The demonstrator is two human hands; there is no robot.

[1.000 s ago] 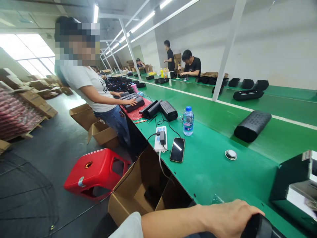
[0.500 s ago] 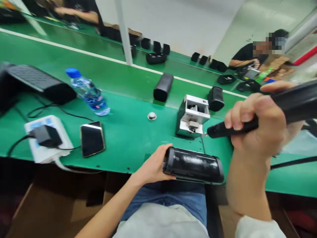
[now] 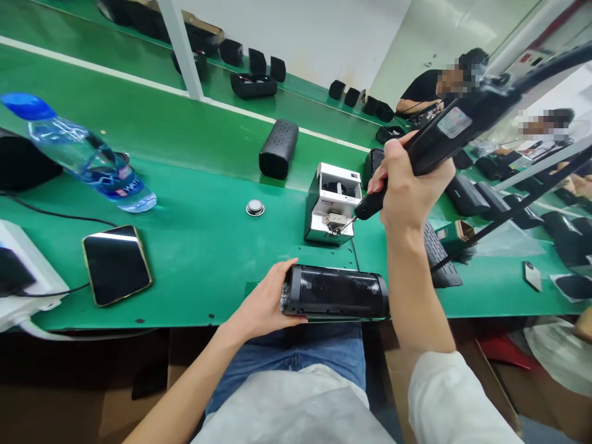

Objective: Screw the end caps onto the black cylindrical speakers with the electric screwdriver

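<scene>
My left hand (image 3: 266, 302) grips the left end of a black cylindrical speaker (image 3: 342, 293), which lies on its side at the table's front edge. My right hand (image 3: 414, 191) is wrapped round a black electric screwdriver (image 3: 446, 129), held at a slant with its cable running up to the right. Its thin bit reaches the front of a silver and black screw feeder (image 3: 335, 200), beyond the speaker. Whether a screw sits on the bit is too small to tell. A small round silver part (image 3: 254, 208) lies left of the feeder.
On the left are a water bottle (image 3: 102, 160), a phone (image 3: 118, 265) and a white power strip (image 3: 28, 274). Another black speaker (image 3: 279, 148) stands behind the feeder. A white post (image 3: 181, 52) rises at the back. Co-workers (image 3: 423, 80) sit at the far right.
The screwdriver has tipped and moved left, bringing its bit from the feeder's right side to its front. The speaker stays in my left hand. The camera view has turned right.
</scene>
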